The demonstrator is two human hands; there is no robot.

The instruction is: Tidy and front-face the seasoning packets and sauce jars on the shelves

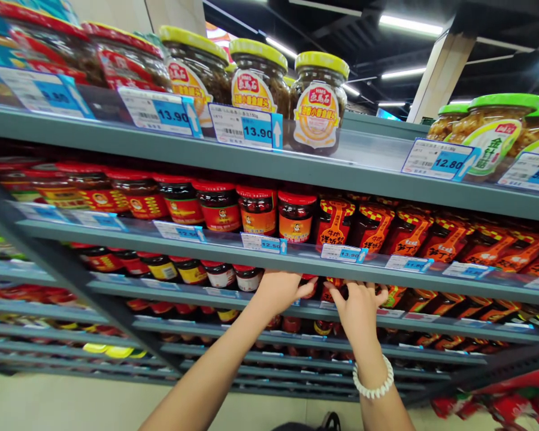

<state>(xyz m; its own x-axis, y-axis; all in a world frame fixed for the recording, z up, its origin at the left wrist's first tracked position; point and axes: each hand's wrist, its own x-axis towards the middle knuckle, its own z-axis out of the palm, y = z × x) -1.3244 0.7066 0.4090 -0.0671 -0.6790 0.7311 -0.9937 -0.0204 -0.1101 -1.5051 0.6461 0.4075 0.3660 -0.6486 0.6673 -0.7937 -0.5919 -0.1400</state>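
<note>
My left hand [281, 291] reaches into the third shelf level, its thumb stretched out to the right and its other fingers hidden behind the shelf edge above. Close to that thumb is a red-lidded jar [311, 288], mostly covered. To its right, my right hand [360, 302] reaches in at the same level with thumb and little finger spread; the middle fingertips are hidden. Between the two thumbs shows a red-labelled jar [332, 291]. A white coiled band [374, 378] circles my right wrist. No jar is visibly lifted by either hand.
Above my hands, a grey shelf edge [291, 258] carries price tags and a row of red-lidded jars [257, 211]. Yellow-lidded jars [320, 105] stand on the top shelf, green-lidded jars [494, 129] at right. Red packages [512, 407] lie at lower right.
</note>
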